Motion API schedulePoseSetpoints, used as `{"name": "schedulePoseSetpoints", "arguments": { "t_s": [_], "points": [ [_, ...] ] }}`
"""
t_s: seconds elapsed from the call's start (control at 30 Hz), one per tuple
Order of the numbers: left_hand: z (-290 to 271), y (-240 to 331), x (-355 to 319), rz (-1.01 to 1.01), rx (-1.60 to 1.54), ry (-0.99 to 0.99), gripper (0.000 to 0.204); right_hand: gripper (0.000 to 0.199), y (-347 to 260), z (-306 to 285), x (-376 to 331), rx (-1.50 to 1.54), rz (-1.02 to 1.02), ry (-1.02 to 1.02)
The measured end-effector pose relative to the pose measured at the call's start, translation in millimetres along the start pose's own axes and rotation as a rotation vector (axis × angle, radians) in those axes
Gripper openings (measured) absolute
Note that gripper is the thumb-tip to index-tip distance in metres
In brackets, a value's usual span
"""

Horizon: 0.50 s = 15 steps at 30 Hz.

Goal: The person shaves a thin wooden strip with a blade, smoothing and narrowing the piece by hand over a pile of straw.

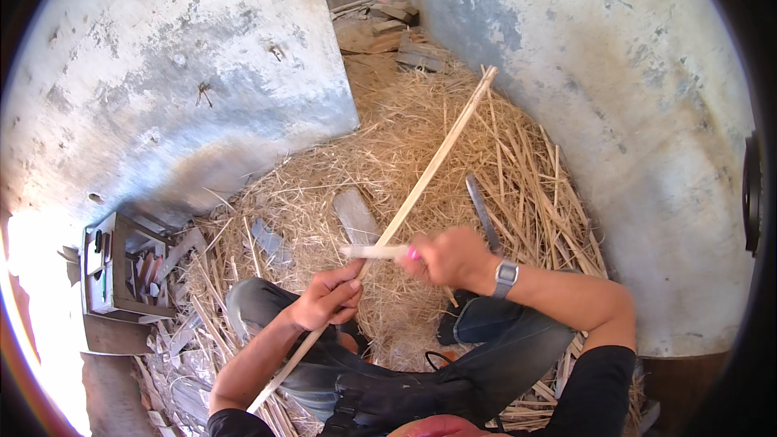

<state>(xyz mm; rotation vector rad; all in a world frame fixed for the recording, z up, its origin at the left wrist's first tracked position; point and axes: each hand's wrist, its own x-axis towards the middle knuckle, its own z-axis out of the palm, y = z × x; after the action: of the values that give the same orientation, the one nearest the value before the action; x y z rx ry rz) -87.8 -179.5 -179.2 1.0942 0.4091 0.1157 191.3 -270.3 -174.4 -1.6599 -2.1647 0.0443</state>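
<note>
My left hand (327, 299) is closed around a long pale split stick (430, 171), bamboo or cane by its look. The stick slants from beside my left forearm up to the far right, and its far end is split into strips. My right hand (451, 259) grips a knife-like tool (371, 252) with a pale, motion-blurred blade. A bit of pink shows at its grip. This blade lies across the stick just beyond my left hand; whether it cuts into the wood I cannot tell. My right wrist carries a watch (506, 277).
Shavings (388, 133) cover the floor. A long dark metal blade (483, 210) and a grey flat block (354, 216) lie in them. Loose strips (538, 186) pile at the right wall. At left stands a small wooden box (121, 275) with items inside; wood scraps (392, 24) lie at the back.
</note>
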Motion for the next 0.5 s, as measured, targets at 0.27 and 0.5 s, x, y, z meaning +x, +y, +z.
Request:
{"name": "schedulePoseSetpoints", "arguments": {
  "t_s": [0.27, 0.5],
  "points": [
    [-1.8, -8.8, -20.2, -0.029, 0.003, -0.064, 0.056, 0.06, 232.5, -69.9, -9.8, -0.222, 0.801, 0.43],
    [-10.0, -9.5, -16.7, -0.102, -0.257, -0.125, 0.056, 0.051, 167.0, -86.8, 3.4, 0.851, 0.875, 0.769]
  ]
}}
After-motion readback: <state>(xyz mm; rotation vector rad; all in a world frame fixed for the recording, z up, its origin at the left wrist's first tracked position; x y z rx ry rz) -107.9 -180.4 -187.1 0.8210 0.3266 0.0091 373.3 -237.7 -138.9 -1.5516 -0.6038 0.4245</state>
